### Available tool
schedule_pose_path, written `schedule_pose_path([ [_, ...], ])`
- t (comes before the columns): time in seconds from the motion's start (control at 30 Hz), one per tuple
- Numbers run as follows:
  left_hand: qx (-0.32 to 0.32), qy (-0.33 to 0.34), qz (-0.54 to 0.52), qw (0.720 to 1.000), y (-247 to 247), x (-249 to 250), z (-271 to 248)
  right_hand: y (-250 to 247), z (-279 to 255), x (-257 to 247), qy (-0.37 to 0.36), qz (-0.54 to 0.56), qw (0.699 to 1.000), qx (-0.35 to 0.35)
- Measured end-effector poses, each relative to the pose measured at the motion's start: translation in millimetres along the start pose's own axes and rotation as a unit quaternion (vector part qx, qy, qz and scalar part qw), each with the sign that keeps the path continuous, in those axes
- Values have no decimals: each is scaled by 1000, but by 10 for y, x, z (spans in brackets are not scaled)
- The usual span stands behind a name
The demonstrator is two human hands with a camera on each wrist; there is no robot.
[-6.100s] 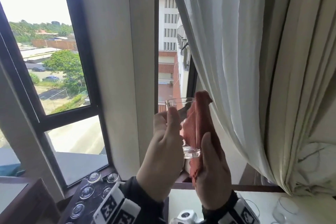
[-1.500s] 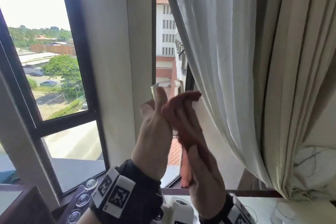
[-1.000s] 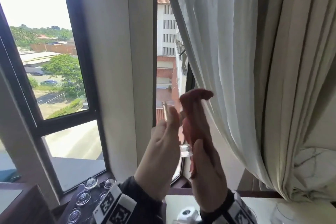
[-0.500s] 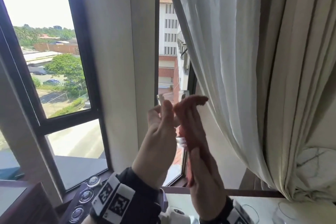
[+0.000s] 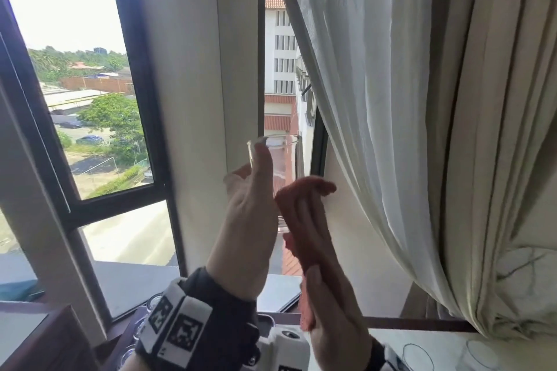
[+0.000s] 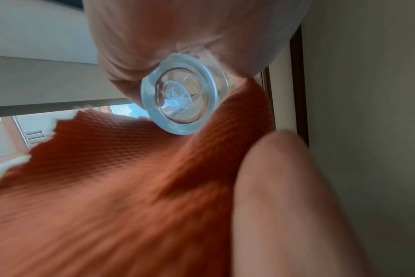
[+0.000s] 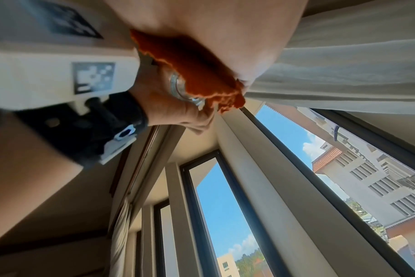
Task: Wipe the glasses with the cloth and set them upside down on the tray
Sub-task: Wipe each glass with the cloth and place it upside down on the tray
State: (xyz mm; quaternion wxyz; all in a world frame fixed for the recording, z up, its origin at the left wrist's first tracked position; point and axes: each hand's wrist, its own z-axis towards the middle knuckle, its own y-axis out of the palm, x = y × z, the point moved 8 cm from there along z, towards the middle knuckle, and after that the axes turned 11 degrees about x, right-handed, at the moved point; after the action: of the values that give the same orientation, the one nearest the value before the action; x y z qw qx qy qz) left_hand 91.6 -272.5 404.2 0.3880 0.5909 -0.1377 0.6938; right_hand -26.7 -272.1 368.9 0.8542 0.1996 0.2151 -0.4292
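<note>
left wrist, glass (image 6: 180, 101) base, cloth (image 6: 121, 178) weave

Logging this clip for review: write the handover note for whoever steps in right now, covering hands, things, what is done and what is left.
Left hand grips the glass, held up, mouth upward, before the window.
Right hand presses the orange cloth against the glass's side.
Done: several glasses sit upside down on the tray, bottom left.
Left: finish wiping, set this glass inverted there; two more glasses wait on the counter, bottom right.
</note>
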Motion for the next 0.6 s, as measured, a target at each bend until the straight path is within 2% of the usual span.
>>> schedule_pose_path([
  [0.03,-1,1,16,1000,-1,29,29,-2,-113,46,9,-12,1000,13],
  [0.13,-24,7,80,997,39,91,-56,-178,-159,181,157,5,983,93],
  [0.2,-31,11,97,995,85,0,-150,-293,-176,390,261,-15,962,84],
  [0.23,-34,12,91,995,90,-68,-177,-409,-98,462,261,-90,956,96],
  [0.27,-46,6,75,996,131,-117,-229,-508,39,437,217,-157,955,131],
  [0.3,-54,1,64,997,157,-203,-252,-547,152,350,160,-163,961,158],
  [0.33,-62,-6,52,997,187,-242,-281,-502,271,304,132,-145,966,170],
  [0.37,-67,-12,50,996,194,-272,-286,-531,270,216,48,-216,962,158],
  [0.4,-66,-20,45,997,181,-287,-277,-444,261,180,33,-211,968,132],
  [0.43,-56,-28,35,997,146,-302,-244,-366,244,135,30,-174,977,121],
  [0.47,-44,-42,21,998,104,-316,-195,-206,207,80,28,-78,994,72],
  [0.5,-34,-50,3,998,73,-306,-146,-120,123,58,25,-30,999,37],
  [0.53,-23,-45,-15,999,42,-275,-95,-117,11,103,40,-38,997,47],
  [0.57,-17,-38,-23,999,20,-248,-57,-198,-103,235,100,-34,991,80],
  [0.6,-20,-34,-30,999,21,-227,-50,-275,-144,355,201,-10,972,124],
])
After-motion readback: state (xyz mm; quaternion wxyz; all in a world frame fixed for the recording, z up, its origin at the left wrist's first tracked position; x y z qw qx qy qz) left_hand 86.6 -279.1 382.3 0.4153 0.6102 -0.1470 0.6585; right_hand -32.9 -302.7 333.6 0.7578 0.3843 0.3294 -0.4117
